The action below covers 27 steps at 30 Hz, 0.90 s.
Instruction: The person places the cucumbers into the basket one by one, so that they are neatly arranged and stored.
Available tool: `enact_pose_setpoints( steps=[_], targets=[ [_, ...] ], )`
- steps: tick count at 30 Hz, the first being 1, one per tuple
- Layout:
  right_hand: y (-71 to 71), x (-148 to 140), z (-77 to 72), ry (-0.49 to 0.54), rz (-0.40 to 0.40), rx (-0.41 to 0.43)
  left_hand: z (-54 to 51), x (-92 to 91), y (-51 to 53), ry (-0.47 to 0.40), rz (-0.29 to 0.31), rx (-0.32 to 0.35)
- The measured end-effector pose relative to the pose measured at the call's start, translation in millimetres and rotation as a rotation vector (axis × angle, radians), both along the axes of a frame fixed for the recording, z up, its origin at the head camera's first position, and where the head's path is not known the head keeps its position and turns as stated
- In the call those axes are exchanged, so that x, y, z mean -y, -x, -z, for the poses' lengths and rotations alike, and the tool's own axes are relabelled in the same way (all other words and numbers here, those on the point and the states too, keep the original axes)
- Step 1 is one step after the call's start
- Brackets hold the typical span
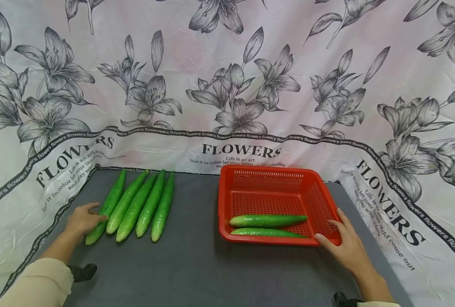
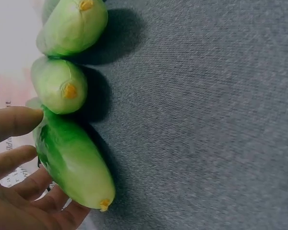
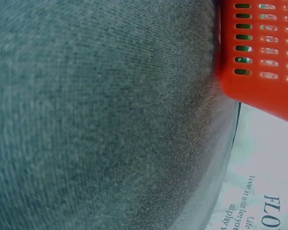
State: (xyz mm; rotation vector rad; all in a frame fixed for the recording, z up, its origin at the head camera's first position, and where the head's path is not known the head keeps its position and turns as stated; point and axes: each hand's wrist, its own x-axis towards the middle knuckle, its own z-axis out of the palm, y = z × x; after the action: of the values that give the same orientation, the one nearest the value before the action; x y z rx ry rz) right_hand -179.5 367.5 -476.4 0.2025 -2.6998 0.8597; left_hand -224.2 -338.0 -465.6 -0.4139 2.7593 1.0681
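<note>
At the left end of a row of green cucumbers, my left hand has its thumb and fingers around the outermost cucumber, which lies on the table. In the left wrist view, the left hand has its thumb on one side of that cucumber and its fingers along the other. My right hand grips the front right corner of a red basket. Two cucumbers lie in it near the front wall. Only the basket shows in the right wrist view, not the hand.
Several other cucumbers lie side by side, right of the one at my left hand. The grey table stretches between them and the basket. A white flowered cloth hangs behind the table and borders both sides.
</note>
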Motion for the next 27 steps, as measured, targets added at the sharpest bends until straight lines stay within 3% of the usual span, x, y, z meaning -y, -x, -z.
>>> enact_pose_setpoints(
  steps=[11,21,27],
  targets=[
    [0.2,0.6,1.3,0.006,-0.002,-0.008,-0.5,3.0,10.6,0.016,0.014,0.027],
    [0.3,0.6,1.2,0.002,-0.003,-0.026,-2.8,3.9,6.1,-0.010,-0.005,0.065],
    [0.3,0.5,1.4,0.004,-0.006,-0.027,-5.3,3.2,4.7,-0.021,-0.042,0.047]
  ],
)
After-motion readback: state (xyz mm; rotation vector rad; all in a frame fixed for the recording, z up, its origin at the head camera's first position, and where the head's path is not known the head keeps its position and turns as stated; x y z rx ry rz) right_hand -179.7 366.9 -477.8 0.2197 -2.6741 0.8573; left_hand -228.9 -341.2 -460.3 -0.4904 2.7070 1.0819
